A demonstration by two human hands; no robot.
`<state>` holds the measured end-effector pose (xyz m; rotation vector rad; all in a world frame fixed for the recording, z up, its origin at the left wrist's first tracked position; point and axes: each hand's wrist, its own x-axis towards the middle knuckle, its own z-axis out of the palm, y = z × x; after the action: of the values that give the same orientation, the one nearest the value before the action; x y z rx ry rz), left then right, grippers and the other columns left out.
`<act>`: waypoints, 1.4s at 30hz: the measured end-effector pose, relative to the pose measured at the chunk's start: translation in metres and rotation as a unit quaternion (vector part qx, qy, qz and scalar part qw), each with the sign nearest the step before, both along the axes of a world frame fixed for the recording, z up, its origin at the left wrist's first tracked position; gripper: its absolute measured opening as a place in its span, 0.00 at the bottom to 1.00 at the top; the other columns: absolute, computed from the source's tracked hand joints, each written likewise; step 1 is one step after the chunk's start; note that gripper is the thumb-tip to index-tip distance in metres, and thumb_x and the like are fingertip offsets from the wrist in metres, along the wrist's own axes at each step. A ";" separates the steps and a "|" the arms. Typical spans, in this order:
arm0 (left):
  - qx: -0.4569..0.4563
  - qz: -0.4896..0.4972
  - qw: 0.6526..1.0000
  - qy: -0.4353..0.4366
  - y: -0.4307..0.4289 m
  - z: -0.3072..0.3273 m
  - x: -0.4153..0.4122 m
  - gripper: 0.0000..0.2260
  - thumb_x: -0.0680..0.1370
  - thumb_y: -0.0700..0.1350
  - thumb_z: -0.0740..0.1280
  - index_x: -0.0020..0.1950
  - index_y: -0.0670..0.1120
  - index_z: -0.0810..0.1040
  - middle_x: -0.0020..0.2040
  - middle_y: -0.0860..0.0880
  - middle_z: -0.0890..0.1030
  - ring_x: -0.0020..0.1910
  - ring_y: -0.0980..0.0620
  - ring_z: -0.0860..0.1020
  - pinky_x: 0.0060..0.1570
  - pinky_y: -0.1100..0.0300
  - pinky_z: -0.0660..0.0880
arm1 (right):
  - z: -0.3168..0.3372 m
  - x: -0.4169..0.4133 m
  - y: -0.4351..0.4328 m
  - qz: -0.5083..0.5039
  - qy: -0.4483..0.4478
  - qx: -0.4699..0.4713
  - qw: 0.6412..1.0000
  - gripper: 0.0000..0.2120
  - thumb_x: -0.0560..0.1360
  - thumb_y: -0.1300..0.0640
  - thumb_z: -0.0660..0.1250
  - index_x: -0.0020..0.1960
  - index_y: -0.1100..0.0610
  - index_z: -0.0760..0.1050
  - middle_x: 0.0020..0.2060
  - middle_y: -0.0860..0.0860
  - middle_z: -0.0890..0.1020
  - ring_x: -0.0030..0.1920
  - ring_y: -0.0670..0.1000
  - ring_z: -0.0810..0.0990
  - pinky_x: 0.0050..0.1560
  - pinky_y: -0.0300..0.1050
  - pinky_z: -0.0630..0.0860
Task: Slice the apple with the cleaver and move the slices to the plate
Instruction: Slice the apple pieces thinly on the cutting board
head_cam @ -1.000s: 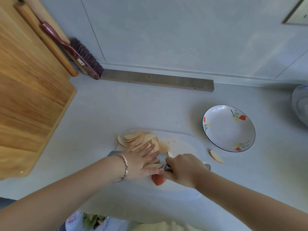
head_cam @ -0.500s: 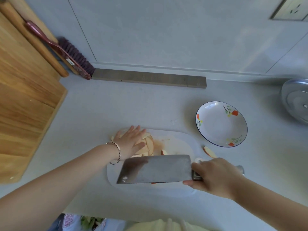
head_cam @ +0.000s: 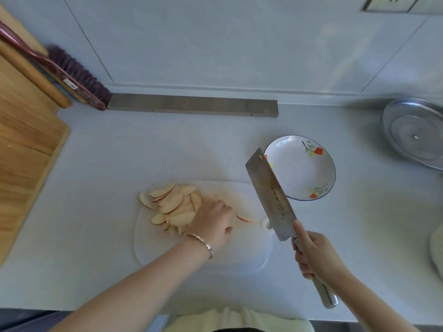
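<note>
White plastic forms the cutting board [head_cam: 167, 250] that lies on the pale bench [head_cam: 107, 164]. A heap of apple slices [head_cam: 172, 204] sits on its far left part. The left hand [head_cam: 213, 224], a bracelet [head_cam: 203, 244] at its wrist, rests on the board against the right edge of the heap. Its fingers are bent toward the slices, and whether they grip any cannot be told. One lone slice [head_cam: 244, 219] lies just right of that hand. The right hand [head_cam: 316, 257] grips the handle of the cleaver [head_cam: 271, 195], held clear of the board with its blade slanting up and away. The blade tip overlaps the left rim of the flowered plate [head_cam: 318, 185], which stands just beyond the board's right end.
</note>
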<state>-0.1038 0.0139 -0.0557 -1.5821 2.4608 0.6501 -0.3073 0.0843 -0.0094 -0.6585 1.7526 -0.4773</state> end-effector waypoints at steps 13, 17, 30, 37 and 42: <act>0.041 -0.096 0.987 -0.126 -0.038 -0.016 -0.069 0.12 0.80 0.45 0.57 0.61 0.42 0.71 0.62 0.43 0.72 0.63 0.42 0.69 0.57 0.51 0.67 | 0.004 -0.045 0.008 -0.061 0.042 -0.066 0.995 0.23 0.78 0.43 0.57 0.30 0.57 0.61 0.18 0.46 0.63 0.18 0.47 0.59 0.23 0.35 0.57; 0.028 -0.117 0.991 -0.058 -0.034 -0.005 -0.103 0.13 0.78 0.39 0.57 0.63 0.39 0.65 0.58 0.40 0.74 0.54 0.40 0.75 0.42 0.53 0.66 | 0.006 -0.061 0.001 -0.083 0.058 -0.093 0.991 0.23 0.78 0.43 0.56 0.30 0.57 0.62 0.18 0.46 0.63 0.20 0.48 0.59 0.24 0.36 0.57; -0.026 -0.255 0.958 -0.126 -0.038 -0.015 -0.150 0.14 0.79 0.39 0.57 0.63 0.35 0.66 0.59 0.38 0.74 0.59 0.40 0.73 0.44 0.55 0.61 | 0.002 -0.065 -0.015 -0.102 0.031 -0.106 0.989 0.24 0.78 0.41 0.56 0.30 0.56 0.61 0.18 0.45 0.63 0.19 0.48 0.60 0.24 0.36 0.58; -0.070 -0.337 0.926 -0.157 -0.040 -0.008 -0.142 0.12 0.77 0.41 0.62 0.58 0.36 0.72 0.54 0.39 0.77 0.55 0.42 0.74 0.46 0.54 0.67 | -0.002 -0.059 -0.020 -0.085 0.046 -0.100 0.990 0.25 0.77 0.40 0.56 0.29 0.55 0.62 0.17 0.44 0.64 0.19 0.47 0.61 0.25 0.39 0.60; -0.159 -0.251 0.953 -0.059 -0.031 0.004 -0.108 0.12 0.50 0.48 0.74 0.29 0.47 0.76 0.26 0.52 0.74 0.25 0.52 0.74 0.24 0.67 0.63 | 0.003 -0.051 -0.027 -0.077 0.044 -0.097 0.991 0.25 0.78 0.41 0.56 0.30 0.56 0.62 0.18 0.46 0.64 0.19 0.48 0.61 0.24 0.37 0.60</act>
<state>-0.2114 -0.0175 -0.0513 -0.9532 2.8070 0.0808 -0.3585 0.0572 -0.0065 -0.6921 1.8644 -0.7417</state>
